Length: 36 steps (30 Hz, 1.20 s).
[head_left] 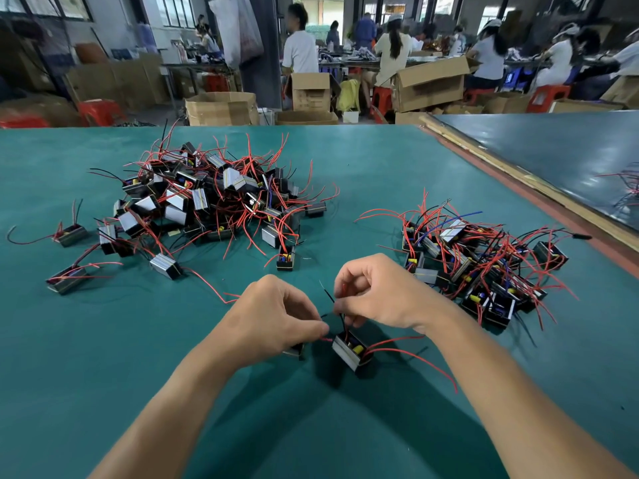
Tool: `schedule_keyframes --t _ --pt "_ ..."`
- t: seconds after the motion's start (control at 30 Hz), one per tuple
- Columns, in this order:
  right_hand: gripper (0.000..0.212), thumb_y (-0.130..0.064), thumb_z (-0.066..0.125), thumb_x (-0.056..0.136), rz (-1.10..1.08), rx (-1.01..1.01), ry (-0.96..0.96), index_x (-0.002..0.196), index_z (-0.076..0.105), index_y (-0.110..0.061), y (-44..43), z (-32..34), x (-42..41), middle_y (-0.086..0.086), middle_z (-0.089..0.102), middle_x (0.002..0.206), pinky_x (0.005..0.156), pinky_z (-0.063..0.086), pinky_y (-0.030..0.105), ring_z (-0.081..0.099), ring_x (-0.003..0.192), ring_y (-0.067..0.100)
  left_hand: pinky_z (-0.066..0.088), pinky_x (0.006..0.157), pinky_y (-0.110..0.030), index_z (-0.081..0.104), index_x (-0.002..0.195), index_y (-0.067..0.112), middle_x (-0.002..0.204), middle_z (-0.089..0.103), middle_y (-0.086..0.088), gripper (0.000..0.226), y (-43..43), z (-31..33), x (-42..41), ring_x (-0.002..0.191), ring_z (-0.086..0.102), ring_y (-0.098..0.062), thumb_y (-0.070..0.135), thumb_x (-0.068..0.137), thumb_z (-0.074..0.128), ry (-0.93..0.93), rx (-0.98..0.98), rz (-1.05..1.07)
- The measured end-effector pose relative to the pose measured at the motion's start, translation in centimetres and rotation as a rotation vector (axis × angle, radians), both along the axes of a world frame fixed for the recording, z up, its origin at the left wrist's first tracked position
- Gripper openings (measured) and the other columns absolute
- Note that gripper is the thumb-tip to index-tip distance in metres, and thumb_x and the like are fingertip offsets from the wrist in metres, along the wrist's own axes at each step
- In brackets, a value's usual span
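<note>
Sorting: module [351, 350] was found between the hands, at table [363, 174] front | red lead [326, 339] was pinched by left hand [276, 316], black lead [329, 295] by right hand [377, 295] | right pile [484, 267] was judged done, larger left pile [214, 198] pending.

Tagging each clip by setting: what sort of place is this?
Likely an electronics assembly workshop: piles of small wired modules on a green worktable, open cardboard cartons behind, other workers seated beyond.

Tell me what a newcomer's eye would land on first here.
A big tangled heap of black-and-silver box modules with red wires sprawls far left on the green table mat, with a smaller heap at right. Near centre, the left hand and right hand pinch the thin wires of one small boxy module.
</note>
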State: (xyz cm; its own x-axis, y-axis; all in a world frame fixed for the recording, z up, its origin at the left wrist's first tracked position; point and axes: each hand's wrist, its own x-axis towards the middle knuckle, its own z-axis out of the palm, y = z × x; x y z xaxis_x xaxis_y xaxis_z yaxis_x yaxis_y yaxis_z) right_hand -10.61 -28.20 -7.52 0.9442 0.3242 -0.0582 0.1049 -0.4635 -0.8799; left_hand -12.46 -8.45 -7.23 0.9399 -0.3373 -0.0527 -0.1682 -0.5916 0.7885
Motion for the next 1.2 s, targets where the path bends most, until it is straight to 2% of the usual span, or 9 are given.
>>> schedule_keyframes --t 0.17,0.27,0.33,0.5,0.57,0.7,0.9,1.07,1.2 --pt "0.019 0.005 0.068 0.084 -0.022 0.023 0.028 0.088 0.06 -0.011 -0.04 0.0 -0.05 0.004 0.069 0.061 0.056 0.055 0.027 0.061 0.051 0.02 0.058 0.069 -0.036 0.074 0.075 0.019 0.07 0.074 0.002 0.013 -0.02 -0.35 -0.04 0.064 0.067 -0.013 0.009 0.073 0.082 -0.04 -0.047 -0.02" --pt "0.021 0.004 0.068 0.084 -0.029 0.012 0.058 0.098 0.061 -0.011 -0.12 -0.06 0.0 0.003 0.069 0.063 0.058 0.055 0.027 0.062 0.053 0.02 0.052 0.061 -0.028 0.07 0.076 0.022 0.067 0.073 0.005 0.015 0.02 -0.77 0.17 0.056 0.061 -0.01 0.01 0.075 0.08 -0.056 -0.092 0.096" --pt "0.017 0.004 0.068 0.085 -0.019 -0.005 0.063 0.094 0.066 -0.01 -0.07 -0.01 -0.05 0.001 0.067 0.059 0.056 0.055 0.025 0.062 0.052 0.017 0.048 0.057 -0.023 0.065 0.082 0.023 0.069 0.074 0.007 0.018 0.06 -0.84 0.25 0.053 0.059 -0.007 0.012 0.078 0.078 -0.039 -0.119 0.143" --pt "0.015 0.005 0.066 0.085 0.04 -0.043 0.057 0.082 0.068 -0.01 0.34 0.24 -0.31 0.004 0.067 0.061 0.058 0.057 0.026 0.062 0.055 0.016 0.057 0.07 -0.037 0.07 0.075 0.025 0.066 0.073 0.003 0.017 0.0 -0.81 0.41 0.065 0.07 -0.017 0.011 0.083 0.071 -0.083 -0.131 0.159" --pt "0.016 0.005 0.066 0.085 0.053 -0.038 0.054 0.081 0.066 -0.01 0.45 0.27 -0.38 0.007 0.067 0.064 0.061 0.057 0.029 0.062 0.056 0.018 0.056 0.065 -0.033 0.07 0.078 0.03 0.066 0.073 0.003 0.021 -0.07 -0.75 0.34 0.067 0.071 -0.019 0.01 0.084 0.068 -0.092 -0.151 0.154" --pt "0.015 0.004 0.066 0.086 0.058 -0.032 0.052 0.081 0.065 -0.01 0.43 0.24 -0.36 0.01 0.068 0.068 0.061 0.058 0.029 0.063 0.057 0.018 0.048 0.058 -0.026 0.07 0.086 0.032 0.066 0.072 0.003 0.027 -0.11 -0.73 0.31 0.058 0.063 -0.009 0.006 0.085 0.062 -0.108 -0.186 0.146" --pt "0.015 0.006 0.064 0.087 0.069 -0.024 0.055 0.081 0.064 -0.008 0.45 0.34 -0.5 0.018 0.069 0.074 0.059 0.057 0.027 0.062 0.056 0.017 0.055 0.067 -0.039 0.067 0.084 0.029 0.067 0.072 0.001 0.028 -0.17 -0.54 0.02 0.062 0.066 -0.017 0.001 0.086 0.06 -0.109 -0.215 0.116" --pt "0.013 0.004 0.066 0.088 0.071 -0.025 0.066 0.082 0.063 -0.008 0.37 0.42 -0.6 0.005 0.067 0.062 0.056 0.053 0.023 0.062 0.052 0.014 0.055 0.072 -0.05 0.058 0.089 0.02 0.069 0.074 -0.002 0.019 -0.18 -0.42 -0.09 0.059 0.065 -0.017 0.002 0.089 0.065 -0.083 -0.229 0.064" --pt "0.016 0.002 0.067 0.089 0.083 -0.013 0.081 0.081 0.063 -0.011 0.36 0.6 -0.73 0.001 0.067 0.059 0.055 0.051 0.021 0.062 0.051 0.012 0.054 0.071 -0.048 0.051 0.09 0.017 0.071 0.075 -0.003 0.021 -0.29 -0.46 -0.15 0.062 0.062 -0.021 0.002 0.089 0.066 -0.055 -0.247 0.06"
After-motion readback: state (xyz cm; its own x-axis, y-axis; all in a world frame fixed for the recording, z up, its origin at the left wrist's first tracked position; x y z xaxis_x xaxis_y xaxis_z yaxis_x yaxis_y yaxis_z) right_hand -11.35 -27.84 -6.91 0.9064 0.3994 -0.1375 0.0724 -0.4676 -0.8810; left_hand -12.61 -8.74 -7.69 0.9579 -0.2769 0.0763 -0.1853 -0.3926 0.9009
